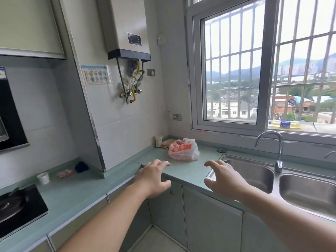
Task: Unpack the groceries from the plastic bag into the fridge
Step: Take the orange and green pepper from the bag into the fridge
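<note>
A white plastic bag (183, 149) with orange print sits full on the green countertop (189, 171) in the corner below the window. My left hand (154, 177) hovers over the counter's front edge, a short way in front of the bag and to its left, fingers loosely spread and holding nothing. My right hand (222, 178) reaches forward on the bag's right, near the sink's left rim, fingers spread and empty. Neither hand touches the bag. No fridge is in view.
A double steel sink (254, 174) with a tall faucet (278, 151) lies to the right. A paper cup (158, 141) and wrappers (166, 143) sit behind the bag. Left along the counter are another cup (43, 178), a dark cloth (81, 167) and a gas hob (20, 206). A water heater (127, 28) hangs above.
</note>
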Action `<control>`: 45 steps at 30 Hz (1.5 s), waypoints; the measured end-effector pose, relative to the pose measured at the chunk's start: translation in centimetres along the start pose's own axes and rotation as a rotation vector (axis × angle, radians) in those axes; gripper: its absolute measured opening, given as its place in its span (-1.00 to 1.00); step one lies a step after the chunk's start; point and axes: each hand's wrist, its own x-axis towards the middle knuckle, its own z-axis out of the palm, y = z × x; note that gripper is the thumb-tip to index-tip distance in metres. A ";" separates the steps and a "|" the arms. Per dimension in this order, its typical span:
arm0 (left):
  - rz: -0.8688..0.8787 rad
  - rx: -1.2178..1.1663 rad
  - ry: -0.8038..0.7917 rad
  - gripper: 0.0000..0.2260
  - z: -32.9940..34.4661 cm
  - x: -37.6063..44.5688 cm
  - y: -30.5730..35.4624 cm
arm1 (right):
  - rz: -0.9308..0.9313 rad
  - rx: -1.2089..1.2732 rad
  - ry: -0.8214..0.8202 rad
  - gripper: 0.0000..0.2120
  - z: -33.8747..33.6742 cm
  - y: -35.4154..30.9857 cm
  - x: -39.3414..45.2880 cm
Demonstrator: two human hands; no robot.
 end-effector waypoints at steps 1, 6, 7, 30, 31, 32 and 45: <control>-0.003 -0.001 -0.009 -0.47 0.4 0.7 -0.7 | 0.004 -0.002 -0.009 -0.48 0.6 -0.1 0.8; 0.008 -0.009 -0.043 -0.47 2.4 5.1 -5.0 | 0.027 -0.019 -0.013 -0.48 3.0 -1.1 6.4; 0.016 -0.006 -0.052 -0.48 2.7 6.3 -6.3 | 0.030 -0.023 -0.014 -0.48 3.6 -1.5 7.9; 0.120 -0.035 -0.104 -0.46 10.1 36.3 -19.1 | 0.118 -0.002 -0.025 -0.48 13.8 2.0 37.8; 0.118 -0.029 -0.103 -0.46 10.4 38.2 -19.1 | 0.128 0.040 -0.022 -0.48 14.2 3.0 39.8; 0.118 -0.028 -0.103 -0.46 10.6 39.7 -19.1 | 0.138 0.077 -0.024 -0.49 14.5 3.7 41.4; 0.118 -0.103 -0.167 -0.50 17.2 56.4 -19.3 | 0.202 0.156 -0.111 -0.54 18.8 11.6 56.7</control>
